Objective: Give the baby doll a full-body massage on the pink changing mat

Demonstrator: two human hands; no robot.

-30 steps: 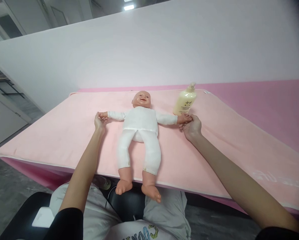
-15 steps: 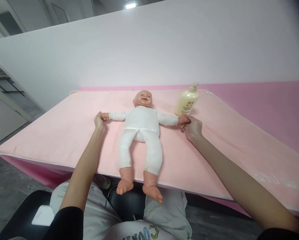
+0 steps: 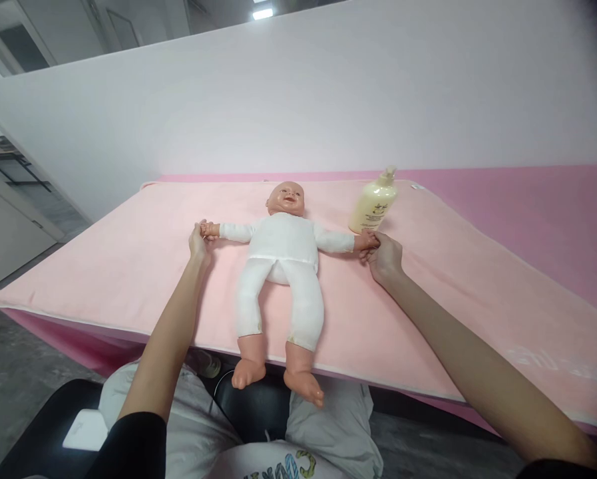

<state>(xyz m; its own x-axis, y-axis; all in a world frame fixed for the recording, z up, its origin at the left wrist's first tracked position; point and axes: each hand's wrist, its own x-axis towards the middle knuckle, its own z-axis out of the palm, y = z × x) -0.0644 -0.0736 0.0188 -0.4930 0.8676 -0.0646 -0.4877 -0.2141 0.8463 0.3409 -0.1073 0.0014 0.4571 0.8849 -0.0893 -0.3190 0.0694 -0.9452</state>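
A baby doll [image 3: 282, 256] in white clothes lies on its back on a pink towel [image 3: 128, 266], arms spread wide, feet hanging past the near edge. My left hand [image 3: 198, 241] grips the doll's hand on the left side. My right hand [image 3: 385, 256] grips the doll's other hand on the right side. A cream pump bottle [image 3: 373, 207] stands just behind my right hand, close to the doll's hand.
The towel covers a pink table [image 3: 528, 206] against a white wall [image 3: 328, 93]. My lap and a black seat [image 3: 43, 432] lie below the table's near edge. A doorway and grey floor are at the far left.
Both my hands have closed more firmly round the doll's hands. The doll's arms stay stretched out and have barely moved.
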